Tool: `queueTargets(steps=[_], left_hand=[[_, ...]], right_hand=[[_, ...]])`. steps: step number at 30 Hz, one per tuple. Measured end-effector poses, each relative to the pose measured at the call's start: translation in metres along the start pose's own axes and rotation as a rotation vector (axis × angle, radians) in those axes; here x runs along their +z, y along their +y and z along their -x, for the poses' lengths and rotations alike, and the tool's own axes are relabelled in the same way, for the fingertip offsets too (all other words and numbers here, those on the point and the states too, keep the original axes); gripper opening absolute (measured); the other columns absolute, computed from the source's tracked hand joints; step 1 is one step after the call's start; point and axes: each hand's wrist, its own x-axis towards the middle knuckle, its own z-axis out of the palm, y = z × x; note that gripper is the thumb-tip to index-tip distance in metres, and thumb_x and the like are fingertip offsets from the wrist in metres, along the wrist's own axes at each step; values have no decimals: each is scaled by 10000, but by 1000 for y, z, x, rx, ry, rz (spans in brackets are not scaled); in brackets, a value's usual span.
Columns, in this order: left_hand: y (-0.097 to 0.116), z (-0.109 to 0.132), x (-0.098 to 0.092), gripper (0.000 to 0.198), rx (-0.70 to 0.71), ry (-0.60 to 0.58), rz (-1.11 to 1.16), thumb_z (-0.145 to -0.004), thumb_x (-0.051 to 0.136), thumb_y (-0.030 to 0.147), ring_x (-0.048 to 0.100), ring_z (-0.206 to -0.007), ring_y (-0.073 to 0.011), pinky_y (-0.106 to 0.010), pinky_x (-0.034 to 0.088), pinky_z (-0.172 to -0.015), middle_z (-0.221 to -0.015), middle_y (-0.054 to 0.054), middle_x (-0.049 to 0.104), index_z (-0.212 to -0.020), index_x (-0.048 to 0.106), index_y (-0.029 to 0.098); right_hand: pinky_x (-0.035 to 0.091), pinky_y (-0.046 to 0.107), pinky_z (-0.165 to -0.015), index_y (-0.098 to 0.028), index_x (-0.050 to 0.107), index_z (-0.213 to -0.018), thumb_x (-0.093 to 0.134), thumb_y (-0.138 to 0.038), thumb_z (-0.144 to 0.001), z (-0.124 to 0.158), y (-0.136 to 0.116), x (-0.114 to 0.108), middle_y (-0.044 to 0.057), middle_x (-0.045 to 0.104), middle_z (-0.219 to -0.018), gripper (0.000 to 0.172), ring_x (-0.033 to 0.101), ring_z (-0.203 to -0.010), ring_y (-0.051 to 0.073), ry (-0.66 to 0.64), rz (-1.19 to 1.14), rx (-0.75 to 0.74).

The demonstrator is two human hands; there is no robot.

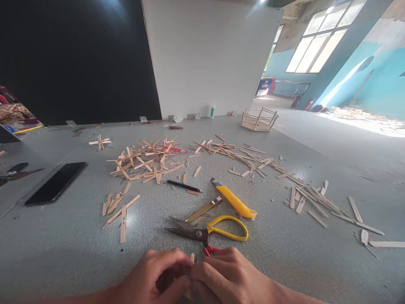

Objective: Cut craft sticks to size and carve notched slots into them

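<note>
At the bottom centre my left hand (160, 272) and my right hand (223, 274) meet, fingers bent and closed together. A light wooden craft stick (192, 258) pokes up between their fingertips; most of it is hidden by the fingers. Just beyond lie scissors (205, 233) with a yellow handle loop, blades pointing left. A red part (211, 251) shows beside my right fingers. Behind the scissors are a yellow utility knife (236, 202), a flat brownish strip (204, 210) and a black pen (184, 185).
Star-shaped stick pieces (144, 162) heap up at centre left, one star (100, 142) apart. Loose sticks (316, 200) trail rightward. A phone (56, 183) lies left. Farther back stand a small bottle (212, 111), a stick-built frame (259, 120) and a white panel (209, 55).
</note>
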Motion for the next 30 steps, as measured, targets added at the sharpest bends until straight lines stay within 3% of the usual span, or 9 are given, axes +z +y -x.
queueTargets(steps=[6,11,15,23,26,30], left_hand=[[-6,-4,-3,192,-93,-104,29,-951,621,344,682,-673,-147,-175,550,-633,-748,-18,734,-973,724,184],[-8,-9,-5,188,-168,-141,58,-938,636,340,625,-640,-130,-168,473,-582,-686,12,663,-924,701,165],[-3,-12,-6,195,-233,-171,101,-944,635,353,616,-654,-132,-183,457,-606,-683,17,657,-896,658,165],[-4,-11,-7,277,-228,-256,71,-975,616,438,682,-759,-154,-204,494,-684,-831,-23,764,-984,684,169],[-3,-13,-8,329,-235,-277,50,-989,591,474,689,-796,-169,-223,508,-725,-862,-39,780,-965,704,166],[-3,-15,-8,325,-239,-284,74,-985,592,465,643,-712,-149,-217,474,-653,-803,-30,759,-915,682,161]], right_hand=[[312,278,-446,-170,571,-797,319,-176,-1114,-2,-1,-1,-24,549,-595,405,361,-472,112,-8,-4,-1],[343,282,-446,-141,609,-832,296,-186,-1122,-1,0,-2,-10,565,-598,429,402,-474,124,-35,49,-18],[369,295,-450,-95,639,-966,287,-160,-1115,0,-2,-6,1,582,-608,388,468,-483,144,-76,172,-69],[421,306,-457,-61,673,-1005,394,-66,-1060,0,-3,-8,11,634,-637,285,523,-506,143,-67,267,-162],[413,307,-445,-79,675,-926,354,-68,-1068,0,-2,-4,-1,597,-603,351,486,-483,140,-62,301,-152],[419,297,-464,-132,648,-828,309,-81,-1082,0,-2,-1,-15,559,-589,426,460,-478,137,-101,283,-111]])
